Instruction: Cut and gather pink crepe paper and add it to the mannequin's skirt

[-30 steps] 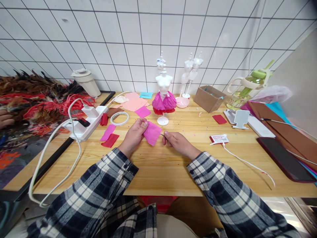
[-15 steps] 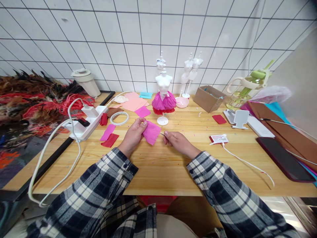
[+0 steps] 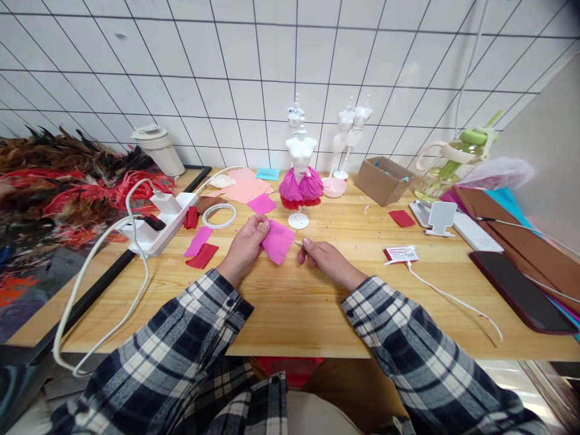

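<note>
Left hand [image 3: 244, 249] pinches the pink paper [image 3: 277, 241] by its left edge, thumb and fingertips closed on it, just above the table [image 3: 294, 314]. Right hand [image 3: 324, 260] pinches a needle [image 3: 298, 244], tip at the paper's right edge

**Nothing legible in this one**

Looked all over and no text, brand name or number comes out readable. Closest thing is the small flat white packet with a red border [image 3: 400, 254] lying on the pale wooden surface [image 3: 281, 314], right of centre. There's some dark printing in its white middle panel, but it's way too tiny and blurry to make out a single letter. Can't tell if it's a label or a logo.
</note>
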Motion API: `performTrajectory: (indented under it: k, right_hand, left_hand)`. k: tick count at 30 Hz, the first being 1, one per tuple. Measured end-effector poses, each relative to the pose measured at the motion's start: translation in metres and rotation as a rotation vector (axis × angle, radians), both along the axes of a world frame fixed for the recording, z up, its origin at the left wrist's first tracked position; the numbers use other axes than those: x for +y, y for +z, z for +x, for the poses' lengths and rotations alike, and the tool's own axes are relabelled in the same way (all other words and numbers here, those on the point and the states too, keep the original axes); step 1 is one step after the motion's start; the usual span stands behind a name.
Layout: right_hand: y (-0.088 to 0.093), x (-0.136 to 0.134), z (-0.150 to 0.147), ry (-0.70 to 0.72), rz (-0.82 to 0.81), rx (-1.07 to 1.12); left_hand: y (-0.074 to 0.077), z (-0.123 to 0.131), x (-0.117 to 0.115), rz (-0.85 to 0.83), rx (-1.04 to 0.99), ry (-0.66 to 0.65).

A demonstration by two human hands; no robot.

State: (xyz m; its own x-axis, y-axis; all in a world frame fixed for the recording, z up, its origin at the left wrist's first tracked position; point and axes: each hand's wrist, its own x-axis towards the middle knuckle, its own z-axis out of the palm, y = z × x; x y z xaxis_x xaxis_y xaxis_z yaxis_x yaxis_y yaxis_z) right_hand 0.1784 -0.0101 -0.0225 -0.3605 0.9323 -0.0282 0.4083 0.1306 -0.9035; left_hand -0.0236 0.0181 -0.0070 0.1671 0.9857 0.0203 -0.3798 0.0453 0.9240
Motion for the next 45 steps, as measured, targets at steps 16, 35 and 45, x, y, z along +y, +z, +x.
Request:
performTrajectory:
  k: [16, 35, 45]
  right_hand:
    - [-0.0032, -0.0011, -0.0043, 0.005, 0.036, -0.021]
    - [0.0007, -0.0005, -0.0039, 0.036, 0.055, -0.045]
    - [-0.0019, -0.0005, -0.0035, 0.002, 0.016, 0.005]
  left_hand:
    - [-0.0022, 0.0005, 0.0003, 0.002, 0.042, -0.018]
    - [-0.0039, -0.0003, 0.0011, 0.006, 0.024, -0.05]
    - [-0.0017, 0.0005, 0.0009, 0.006, 0.004, -0.009]
